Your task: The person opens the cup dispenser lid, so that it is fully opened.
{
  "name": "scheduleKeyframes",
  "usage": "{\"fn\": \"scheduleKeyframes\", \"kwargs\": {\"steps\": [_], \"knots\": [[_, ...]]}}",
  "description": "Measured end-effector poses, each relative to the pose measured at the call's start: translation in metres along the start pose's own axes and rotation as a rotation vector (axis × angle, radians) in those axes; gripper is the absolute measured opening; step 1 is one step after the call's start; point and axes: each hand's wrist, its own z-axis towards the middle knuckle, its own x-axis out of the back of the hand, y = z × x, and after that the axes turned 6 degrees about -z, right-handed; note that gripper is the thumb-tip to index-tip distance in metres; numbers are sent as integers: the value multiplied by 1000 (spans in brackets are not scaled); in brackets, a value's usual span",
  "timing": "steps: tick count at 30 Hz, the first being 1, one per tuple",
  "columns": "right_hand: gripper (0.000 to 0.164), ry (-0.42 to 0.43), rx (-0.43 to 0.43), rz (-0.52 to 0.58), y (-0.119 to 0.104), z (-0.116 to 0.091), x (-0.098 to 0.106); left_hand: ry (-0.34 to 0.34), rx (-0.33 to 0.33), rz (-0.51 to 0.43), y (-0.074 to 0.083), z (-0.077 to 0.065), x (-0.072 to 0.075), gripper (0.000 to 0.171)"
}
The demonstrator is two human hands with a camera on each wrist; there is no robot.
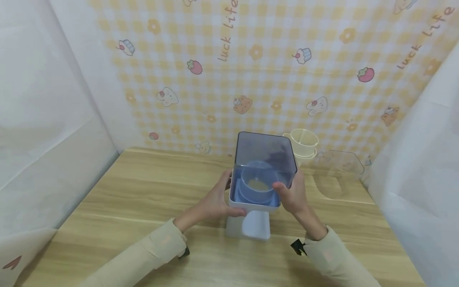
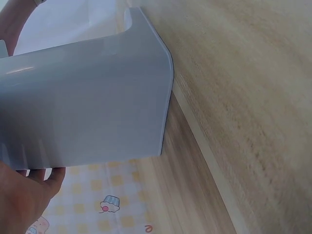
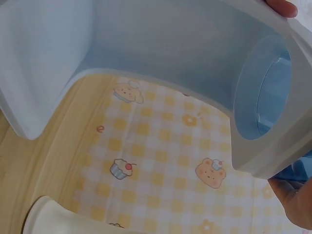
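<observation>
Both hands hold a white C-shaped dispenser stand (image 1: 256, 225) with a clear bluish box (image 1: 265, 149) on top. Inside that box sits a round blue-tinted ring (image 1: 257, 187). My left hand (image 1: 218, 199) grips the left side, its thumb along the front edge. The right hand (image 1: 295, 195) holds the right side of the box, thumb on the clear wall. In the left wrist view, fingers of the left hand (image 2: 29, 197) lie against the stand's smooth wall (image 2: 92, 102). The right wrist view shows a round opening (image 3: 265, 92) under the stand's top, with the right hand (image 3: 297, 204) beside it.
Behind the dispenser, to the right, stands a cream holder with a round cup-like top (image 1: 304, 143). A clear transparent piece (image 1: 338, 167) is at the back right of the wooden table (image 1: 150, 191). A yellow checked cloth (image 1: 211, 83) hangs behind, with white sheets at both sides.
</observation>
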Motion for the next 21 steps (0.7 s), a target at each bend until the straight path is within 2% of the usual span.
{"fn": "scheduleKeyframes", "kwargs": {"steps": [5, 8, 15, 21], "knots": [[100, -9, 1, -55, -2, 2, 2, 0, -10, 8, -1, 1, 0, 112], [100, -21, 6, -60, -4, 4, 2, -4, -13, 9, -1, 1, 2, 113], [87, 3, 34, 26, 1, 4, -3, 1, -12, 2, -2, 1, 3, 116], [87, 36, 11, 53, 1, 1, -5, -3, -22, -1, -4, 0, 1, 117]]}}
